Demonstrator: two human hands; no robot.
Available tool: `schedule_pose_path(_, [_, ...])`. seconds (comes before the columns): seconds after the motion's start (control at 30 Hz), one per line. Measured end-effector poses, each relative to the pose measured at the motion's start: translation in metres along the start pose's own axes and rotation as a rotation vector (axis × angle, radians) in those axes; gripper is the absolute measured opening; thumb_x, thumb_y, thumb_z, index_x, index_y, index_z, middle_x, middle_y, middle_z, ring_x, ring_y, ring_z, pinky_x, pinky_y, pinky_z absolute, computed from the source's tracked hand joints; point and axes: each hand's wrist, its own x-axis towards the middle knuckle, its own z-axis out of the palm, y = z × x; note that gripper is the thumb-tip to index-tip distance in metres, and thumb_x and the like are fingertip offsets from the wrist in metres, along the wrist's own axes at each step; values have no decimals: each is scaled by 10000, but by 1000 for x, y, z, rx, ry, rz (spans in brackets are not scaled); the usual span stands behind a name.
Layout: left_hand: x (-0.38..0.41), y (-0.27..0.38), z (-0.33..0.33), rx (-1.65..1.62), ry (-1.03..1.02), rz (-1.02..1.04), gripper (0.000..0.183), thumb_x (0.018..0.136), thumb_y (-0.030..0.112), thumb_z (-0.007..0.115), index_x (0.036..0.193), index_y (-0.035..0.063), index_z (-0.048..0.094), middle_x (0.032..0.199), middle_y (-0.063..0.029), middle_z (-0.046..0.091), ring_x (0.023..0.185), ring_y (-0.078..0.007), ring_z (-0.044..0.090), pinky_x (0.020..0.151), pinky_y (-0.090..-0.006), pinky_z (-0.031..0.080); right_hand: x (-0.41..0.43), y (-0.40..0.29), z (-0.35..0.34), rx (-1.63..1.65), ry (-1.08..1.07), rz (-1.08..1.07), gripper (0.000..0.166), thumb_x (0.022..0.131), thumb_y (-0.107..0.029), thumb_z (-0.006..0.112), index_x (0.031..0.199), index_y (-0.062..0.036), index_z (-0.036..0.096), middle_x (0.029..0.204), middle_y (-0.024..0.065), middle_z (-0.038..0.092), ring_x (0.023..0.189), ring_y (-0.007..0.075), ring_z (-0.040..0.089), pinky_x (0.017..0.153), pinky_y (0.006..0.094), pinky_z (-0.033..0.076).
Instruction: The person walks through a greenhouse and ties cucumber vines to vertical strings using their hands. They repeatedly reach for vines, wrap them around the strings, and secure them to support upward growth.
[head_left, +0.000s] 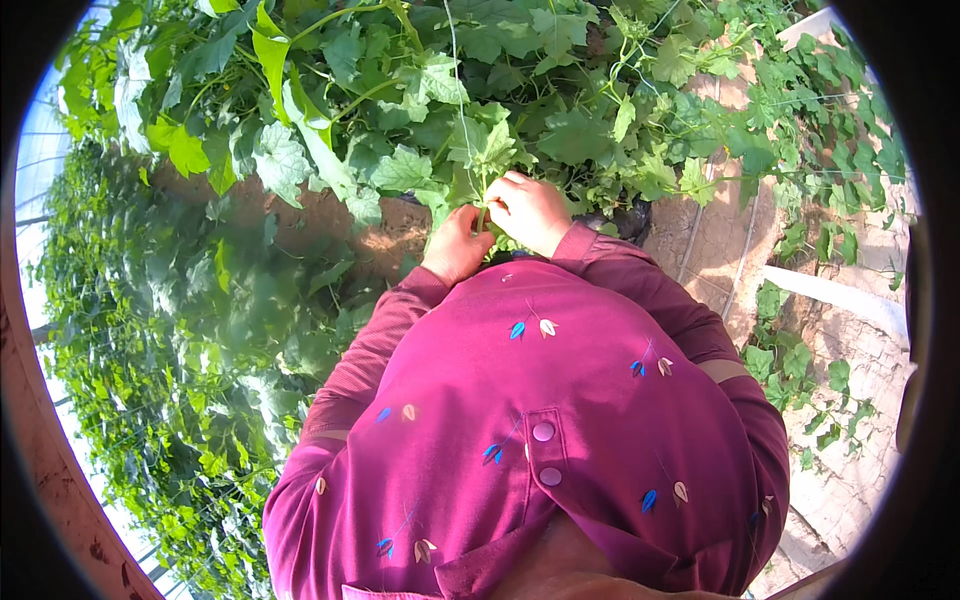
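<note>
My left hand (457, 245) and my right hand (527, 211) meet close together in front of my chest, at a green vine stem (482, 217). The fingers of my left hand pinch around the stem from the left. My right hand has its thumb and forefinger bent together at the stem, a little higher. A thin white string (459, 90) runs down from the top of the view to the shoot tip (491, 154) just above my fingers. Broad lobed leaves (405, 169) surround the hands. The exact contact of the right fingertips is partly hidden.
Dense leafy vines (187, 315) fill the left side. On the right, thin pale lines (739, 255) run over bare soil, near a white strip (840, 296) and low plants (795, 367). Dark plastic film (637, 221) lies beside my right hand.
</note>
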Motion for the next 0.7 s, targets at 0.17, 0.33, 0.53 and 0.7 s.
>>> schedule_pose_path(0.17, [3,-13,8,-129,97,57,301,720,69,536,1013,11,566,869,-141,595,813,-261,572,738,-322,452,3,8,14,-47,-36,40,150,755,-171,551,853,-76,488,790,111,541,674,312,576,594,421,464])
schedule_pose_path(0.33, [6,-28,4,30,156,165,258,739,56,536,990,18,584,854,-136,602,796,-235,587,719,-308,454,-1,4,8,-104,-29,-6,140,777,-122,502,869,-30,451,811,170,537,711,337,582,630,403,491])
schedule_pose_path(0.53, [3,-16,-1,126,245,222,229,738,63,527,955,41,597,874,-157,597,826,-329,578,722,-364,463,1,4,4,83,64,58,132,795,-53,458,920,-55,414,845,158,539,777,354,562,648,403,452])
schedule_pose_path(0.7, [-3,-38,-7,180,208,146,187,720,50,547,896,35,606,847,-154,597,786,-304,587,688,-344,467,10,34,-1,319,280,234,185,766,-7,482,925,-83,423,806,138,514,747,355,556,614,417,451])
